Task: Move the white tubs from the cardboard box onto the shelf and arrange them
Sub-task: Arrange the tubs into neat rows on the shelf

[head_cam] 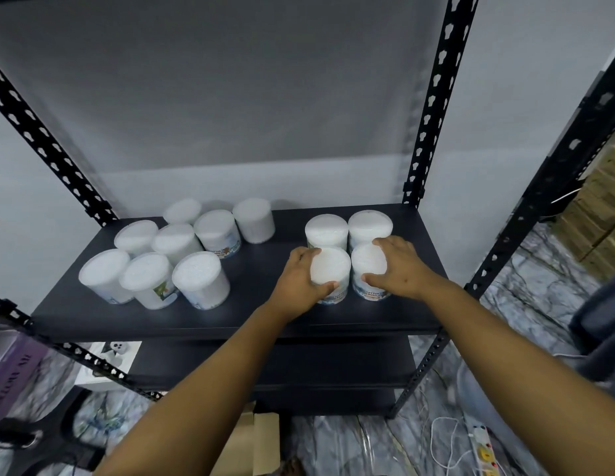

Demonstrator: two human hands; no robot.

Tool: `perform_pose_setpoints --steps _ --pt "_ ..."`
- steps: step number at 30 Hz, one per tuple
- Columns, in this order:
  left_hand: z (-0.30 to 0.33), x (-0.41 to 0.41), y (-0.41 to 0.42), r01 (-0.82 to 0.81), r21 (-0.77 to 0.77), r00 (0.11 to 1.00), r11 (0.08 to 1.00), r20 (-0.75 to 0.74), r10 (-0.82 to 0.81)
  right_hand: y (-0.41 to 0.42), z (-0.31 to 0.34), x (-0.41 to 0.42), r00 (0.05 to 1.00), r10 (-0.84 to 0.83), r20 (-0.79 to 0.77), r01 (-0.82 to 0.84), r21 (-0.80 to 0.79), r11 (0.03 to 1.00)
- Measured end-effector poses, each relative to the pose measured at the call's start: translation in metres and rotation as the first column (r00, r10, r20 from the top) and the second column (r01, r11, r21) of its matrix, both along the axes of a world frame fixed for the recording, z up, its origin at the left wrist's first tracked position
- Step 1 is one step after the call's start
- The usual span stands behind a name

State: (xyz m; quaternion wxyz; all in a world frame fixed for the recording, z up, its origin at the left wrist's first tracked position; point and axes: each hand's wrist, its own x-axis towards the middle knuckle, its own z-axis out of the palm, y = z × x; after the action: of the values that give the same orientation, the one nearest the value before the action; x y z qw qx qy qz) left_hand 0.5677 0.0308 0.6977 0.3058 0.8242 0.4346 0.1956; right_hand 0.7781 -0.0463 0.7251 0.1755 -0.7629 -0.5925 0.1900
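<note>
Dark shelf (258, 314) viewed from above. At left, eight white tubs (169, 255) stand upright in a loose cluster. Right of centre, four more form a tight square: the left hand (299, 280) grasps the front-left tub (330, 273), fingers curled round its wall; the right hand (398, 266) grasps the front-right tub (368, 266) likewise. Cardboard box (247, 438) sits on the floor below, partly hidden.
</note>
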Motion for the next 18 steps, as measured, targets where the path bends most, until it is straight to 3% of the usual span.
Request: perform_pose_setpoints --steps 12,18 --pt "-0.0037 0.0019 -0.0003 -0.013 0.005 0.997 1.000 0.071 0.013 -0.0004 -0.0030 0.0043 0.998 0.019 -0.056 -0.018 0.030 0.999" --pt "-0.0055 0.0038 -0.0013 -0.037 0.073 0.999 0.997 0.021 0.036 -0.0014 -0.0048 0.0073 0.999 -0.016 -0.043 0.017 0.023 1.000"
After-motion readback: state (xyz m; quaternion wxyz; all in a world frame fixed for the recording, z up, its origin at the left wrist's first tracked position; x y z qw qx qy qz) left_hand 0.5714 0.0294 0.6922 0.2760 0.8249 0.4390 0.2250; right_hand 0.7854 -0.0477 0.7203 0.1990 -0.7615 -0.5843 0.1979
